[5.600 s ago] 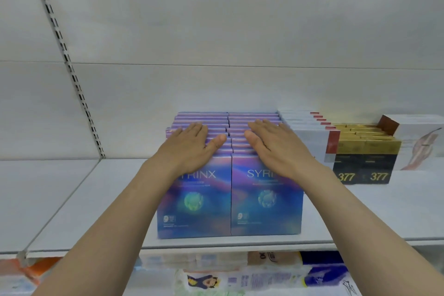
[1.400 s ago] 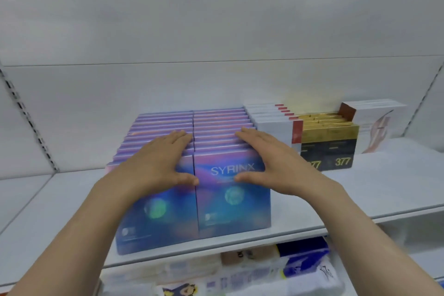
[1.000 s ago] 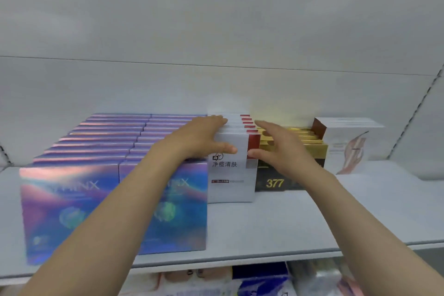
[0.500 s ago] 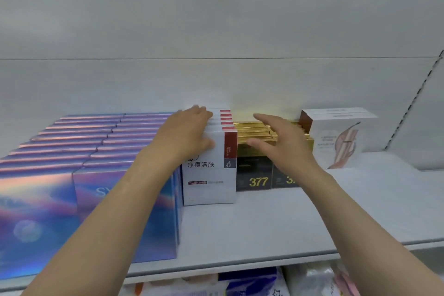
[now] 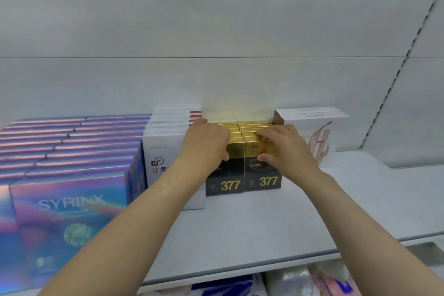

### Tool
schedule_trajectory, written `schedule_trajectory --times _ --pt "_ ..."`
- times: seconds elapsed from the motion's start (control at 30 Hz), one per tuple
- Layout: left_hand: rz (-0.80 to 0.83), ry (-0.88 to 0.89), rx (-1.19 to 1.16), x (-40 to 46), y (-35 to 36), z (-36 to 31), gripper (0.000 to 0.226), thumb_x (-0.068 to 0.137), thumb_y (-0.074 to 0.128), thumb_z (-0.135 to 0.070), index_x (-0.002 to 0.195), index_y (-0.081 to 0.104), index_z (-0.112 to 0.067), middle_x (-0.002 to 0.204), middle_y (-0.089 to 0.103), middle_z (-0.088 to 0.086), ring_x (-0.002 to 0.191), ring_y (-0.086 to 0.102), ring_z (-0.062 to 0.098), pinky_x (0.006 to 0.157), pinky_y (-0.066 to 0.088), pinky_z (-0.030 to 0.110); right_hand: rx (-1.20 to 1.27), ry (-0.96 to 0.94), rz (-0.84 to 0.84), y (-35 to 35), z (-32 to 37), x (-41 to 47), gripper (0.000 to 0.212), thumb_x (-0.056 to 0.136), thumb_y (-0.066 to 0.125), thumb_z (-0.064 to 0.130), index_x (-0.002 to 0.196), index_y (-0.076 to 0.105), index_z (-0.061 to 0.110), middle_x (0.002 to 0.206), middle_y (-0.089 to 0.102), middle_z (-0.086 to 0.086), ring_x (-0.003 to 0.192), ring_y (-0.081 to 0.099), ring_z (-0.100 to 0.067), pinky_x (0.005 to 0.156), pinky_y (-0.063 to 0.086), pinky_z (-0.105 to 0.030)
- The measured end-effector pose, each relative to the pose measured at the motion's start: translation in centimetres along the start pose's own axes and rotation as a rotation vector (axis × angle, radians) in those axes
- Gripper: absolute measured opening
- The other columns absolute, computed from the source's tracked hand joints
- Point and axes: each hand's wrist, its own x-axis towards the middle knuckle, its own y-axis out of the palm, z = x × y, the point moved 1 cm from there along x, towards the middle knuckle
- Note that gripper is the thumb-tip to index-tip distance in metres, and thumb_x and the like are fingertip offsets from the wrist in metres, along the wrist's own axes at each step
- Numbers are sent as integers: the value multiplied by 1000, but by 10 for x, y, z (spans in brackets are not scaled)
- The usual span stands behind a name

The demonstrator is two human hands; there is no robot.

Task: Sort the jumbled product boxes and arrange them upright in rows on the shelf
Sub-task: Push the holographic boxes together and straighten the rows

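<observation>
shelf (image 5: 324, 211): pale grey board, plain grey back panel | black-and-gold boxes (image 5: 242, 175): two upright rows, 12 o'clock | left hand (image 5: 206, 144): grip curled over left row's front box | right hand (image 5: 286, 149): grip pinching right row's front box | iridescent boxes (image 5: 69, 199): 9 o'clock

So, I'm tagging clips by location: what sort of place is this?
Most likely a shop aisle: a white shelf with a slotted upright, many identical retail boxes faced in rows, and more packaged goods on the shelf below.
</observation>
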Motion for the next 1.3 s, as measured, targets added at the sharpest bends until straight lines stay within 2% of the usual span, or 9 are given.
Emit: schedule_trajectory --times 0.13,0.33,0.43,0.5,0.67,0.77,1.0,1.2,1.3 --pt "-45 -31 9 1 5 -2 31 84 69 -45 100 64 -19 99 70 -1 94 59 21 76 30 28 17 -83 -1 0 -6 6 59 78 81 33 133 60 26 132 60 4 125 42 -18 98 41 -36" --pt "-2 -86 28 8 2 -17 46 80 70 -52 114 60 -22 111 67 1 106 60 22 103 38 38 32 -180 -8 -12 -22 6 53 85 72 43 133 59 25 132 61 5 124 43 -16 95 40 -30" --pt "-24 -120 -236 18 -3 -41 73 78 63 -65 139 46 -27 135 57 -1 124 51 23 104 38 42 112 -153 -234 -40 -48 10 47 84 73 43 125 65 23 121 67 4 117 46 -17 88 37 -27" --pt "-46 -143 -424 27 0 -60 79 78 64 -65 144 40 -28 143 50 0 129 47 23 101 40 38 90 -90 -321 -59 -74 15 48 83 73 44 126 65 25 123 66 5 121 44 -19 90 38 -32" --pt "-53 -211 -416 37 23 -88 78 78 66 -62 142 43 -25 146 47 -1 135 41 20 111 31 39 -13 37 -76 -66 -122 26 64 81 70 53 139 53 34 146 51 1 138 32 -26 113 26 -51" --pt "-78 -239 -412 36 32 -90 80 77 66 -63 145 40 -28 153 38 -4 143 30 18 118 19 40 -98 45 20 -54 -124 30 67 81 67 59 141 46 40 148 45 4 140 27 -23 116 12 -60" --pt "-88 -248 -350 35 33 -91 79 80 61 -64 147 36 -31 155 35 -7 144 28 18 117 22 40 -182 27 -53 -45 -122 34 59 84 63 59 137 48 39 143 50 3 136 34 -23 112 19 -58" --pt "-80 -173 -222 33 37 -91 82 85 46 -70 152 22 -27 160 24 -5 148 17 16 119 10 39 -225 -5 -63 -42 -124 33 61 86 60 60 140 46 36 145 48 0 136 34 -25 112 18 -59" --pt "-50 -144 -171 29 41 -91 94 82 55 -67 154 13 -25 162 16 -3 149 11 16 119 3 37 -233 0 -54 -41 -124 33 62 87 58 60 142 44 36 147 46 0 138 33 -25 113 14 -63"
